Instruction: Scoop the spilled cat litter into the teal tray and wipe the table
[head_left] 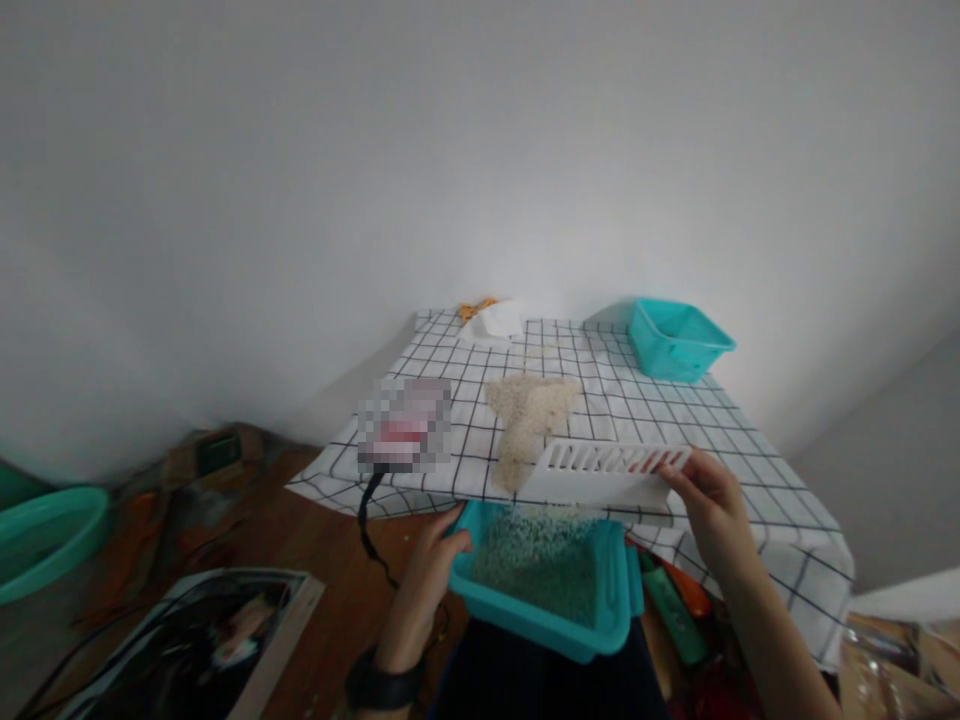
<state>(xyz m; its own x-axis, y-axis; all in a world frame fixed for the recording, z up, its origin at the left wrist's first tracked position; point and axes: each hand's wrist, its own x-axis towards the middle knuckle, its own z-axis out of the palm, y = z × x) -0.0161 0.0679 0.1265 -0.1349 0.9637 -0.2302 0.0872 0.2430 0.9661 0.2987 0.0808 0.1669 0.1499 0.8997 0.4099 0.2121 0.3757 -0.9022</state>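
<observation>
My left hand grips the near left corner of a teal plastic basket, held just below the table's front edge and holding pale grains. My right hand is closed on the right end of a white slotted plastic piece, standing on edge at the table's front edge. A heap of pale rice grains lies on the black-and-white checked tablecloth behind the white piece, and some grains are falling into the basket.
A second teal basket stands at the table's far right. White tissue lies at the far edge, near the wall. A blurred object with a black cable sits at the table's left. A teal basin and clutter lie on the floor, left.
</observation>
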